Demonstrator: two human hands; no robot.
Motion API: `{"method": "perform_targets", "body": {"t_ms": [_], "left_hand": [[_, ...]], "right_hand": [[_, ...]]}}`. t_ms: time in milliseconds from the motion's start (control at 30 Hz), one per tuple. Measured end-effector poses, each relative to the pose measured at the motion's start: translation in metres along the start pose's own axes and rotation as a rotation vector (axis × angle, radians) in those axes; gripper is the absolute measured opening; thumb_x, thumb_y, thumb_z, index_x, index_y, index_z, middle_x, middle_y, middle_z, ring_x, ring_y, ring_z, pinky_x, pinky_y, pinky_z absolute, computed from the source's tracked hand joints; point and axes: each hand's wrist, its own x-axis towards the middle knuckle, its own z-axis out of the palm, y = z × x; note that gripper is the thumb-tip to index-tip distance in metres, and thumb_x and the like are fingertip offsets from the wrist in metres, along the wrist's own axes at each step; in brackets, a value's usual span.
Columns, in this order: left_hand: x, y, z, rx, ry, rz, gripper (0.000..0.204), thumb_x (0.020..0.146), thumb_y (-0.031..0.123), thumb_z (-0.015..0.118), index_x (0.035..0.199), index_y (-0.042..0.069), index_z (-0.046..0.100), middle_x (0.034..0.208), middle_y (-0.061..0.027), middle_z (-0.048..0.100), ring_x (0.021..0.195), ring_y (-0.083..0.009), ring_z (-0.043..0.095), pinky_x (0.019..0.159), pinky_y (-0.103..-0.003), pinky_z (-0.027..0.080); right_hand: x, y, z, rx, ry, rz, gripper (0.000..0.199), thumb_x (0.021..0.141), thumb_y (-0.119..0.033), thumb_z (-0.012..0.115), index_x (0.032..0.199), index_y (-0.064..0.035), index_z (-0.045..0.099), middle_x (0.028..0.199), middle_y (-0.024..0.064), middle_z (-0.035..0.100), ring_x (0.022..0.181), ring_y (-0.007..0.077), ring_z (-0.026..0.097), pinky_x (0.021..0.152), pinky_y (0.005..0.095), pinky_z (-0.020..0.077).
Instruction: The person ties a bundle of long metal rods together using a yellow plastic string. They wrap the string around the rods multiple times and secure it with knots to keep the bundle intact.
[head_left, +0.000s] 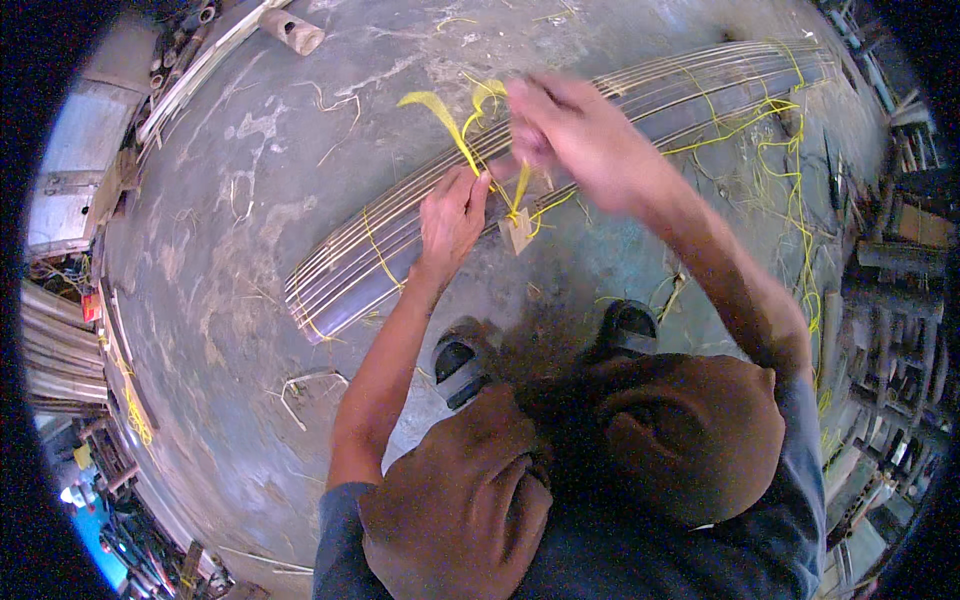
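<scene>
The left hand (pixel 452 220) presses flat, fingers together, on the long bundle of thin rods (pixel 560 175) lying on the floor. Just beyond, the blurred right hand (pixel 560 125) pinches the yellow strap (pixel 455 130): light, limp, slippery; the bundle looks stiff and heavy.

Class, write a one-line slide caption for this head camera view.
Crouched on a concrete floor, the left hand presses a bundle of thin rods while the blurred right hand pulls yellow string.
</scene>
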Motion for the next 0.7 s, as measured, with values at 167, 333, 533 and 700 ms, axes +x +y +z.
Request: {"method": "perform_targets", "body": {"t_ms": [167, 333, 533, 700], "left_hand": [[-0.003, 0.014, 0.021, -0.107, 0.144, 0.066, 0.018, 0.09, 0.011, 0.057, 0.077, -0.001, 0.053, 0.076, -0.0174, 0.055, 0.067, -0.0358, 0.056, 0.059, -0.044, 0.045], [-0.01, 0.011, 0.02, -0.021, 0.157, -0.013, 0.019, 0.092, 0.012, 0.054, 0.079, -0.001, 0.053, 0.075, -0.0182, 0.054, 0.067, -0.0363, 0.054, 0.06, -0.044, 0.043], [-0.005, 0.008, 0.015, -0.218, 0.195, -0.048, 0.017, 0.094, 0.011, 0.05, 0.083, -0.002, 0.05, 0.075, -0.0169, 0.049, 0.068, -0.034, 0.049, 0.06, -0.042, 0.04], [-0.017, 0.008, 0.009, -0.038, 0.149, 0.03, 0.013, 0.088, 0.01, 0.057, 0.097, 0.0, 0.054, 0.095, -0.0167, 0.05, 0.091, -0.0338, 0.05, 0.079, -0.045, 0.04]], "right_hand": [[0.103, 0.031, -0.037, -0.748, 0.245, -0.362, 0.034, 0.095, -0.034, 0.049, 0.082, -0.0022, 0.053, 0.068, 0.0105, 0.055, 0.062, 0.0194, 0.056, 0.063, 0.0354, 0.048], [0.063, 0.068, -0.034, -1.001, 0.406, -0.592, 0.03, 0.092, -0.031, 0.055, 0.092, -0.001, 0.059, 0.081, 0.0184, 0.064, 0.075, 0.0295, 0.063, 0.064, 0.0398, 0.0486], [-0.008, 0.105, 0.018, -0.767, 0.015, -0.419, 0.022, 0.089, -0.025, 0.06, 0.097, -0.0051, 0.06, 0.081, 0.015, 0.064, 0.071, 0.0322, 0.063, 0.061, 0.0398, 0.0497], [0.004, 0.111, 0.031, -0.978, 0.089, -0.357, 0.022, 0.088, -0.029, 0.061, 0.092, -0.0065, 0.063, 0.077, 0.0154, 0.062, 0.066, 0.0309, 0.062, 0.059, 0.0377, 0.049]]}}
